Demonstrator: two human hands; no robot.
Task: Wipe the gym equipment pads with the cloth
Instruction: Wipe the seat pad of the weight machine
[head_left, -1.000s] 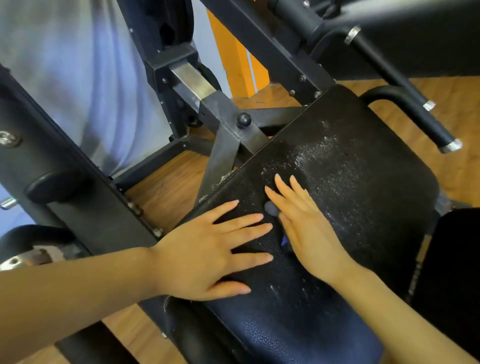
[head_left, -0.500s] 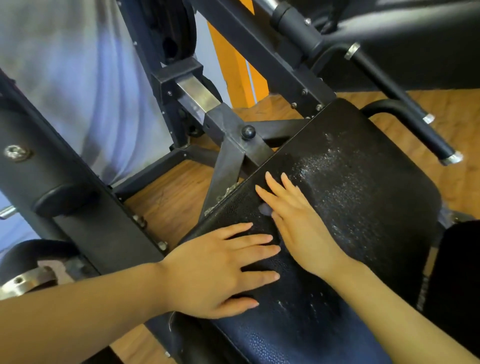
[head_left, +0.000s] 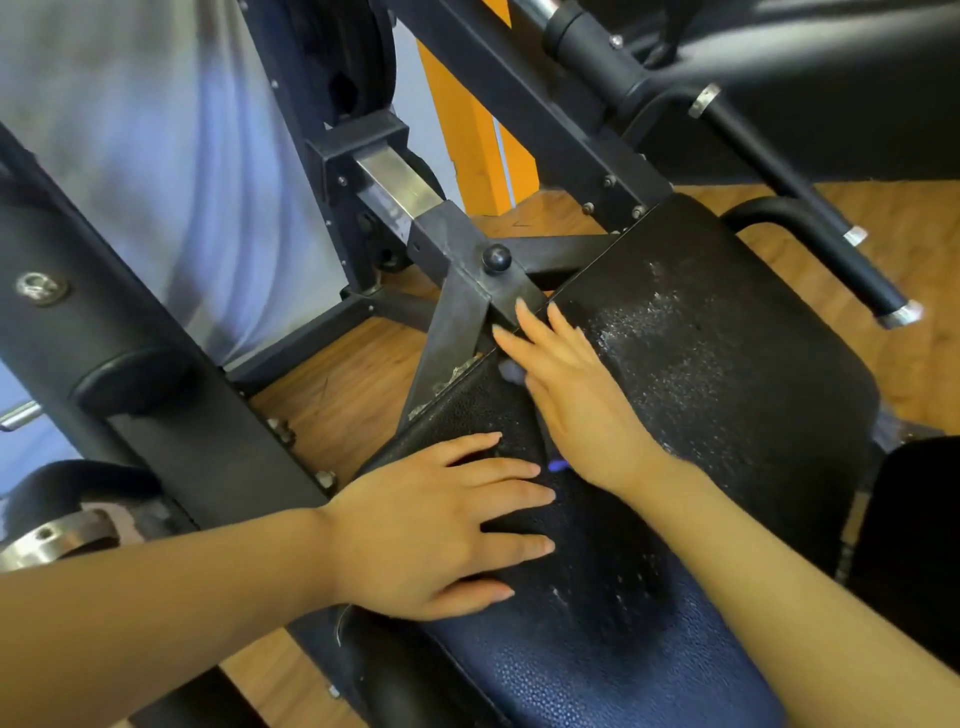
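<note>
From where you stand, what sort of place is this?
Most likely a gym. A black padded seat sits on a heavy steel machine frame, with rubber-gripped handle bars beside it and wooden flooring underneath.

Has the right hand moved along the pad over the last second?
Yes. The right hand slid up the pad; its fingertips now reach the edge by the black knob.

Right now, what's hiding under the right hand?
A cloth, with small bluish bits peeking out by the fingers and wrist. The right hand presses it on the pad; the rest is covered.
</note>
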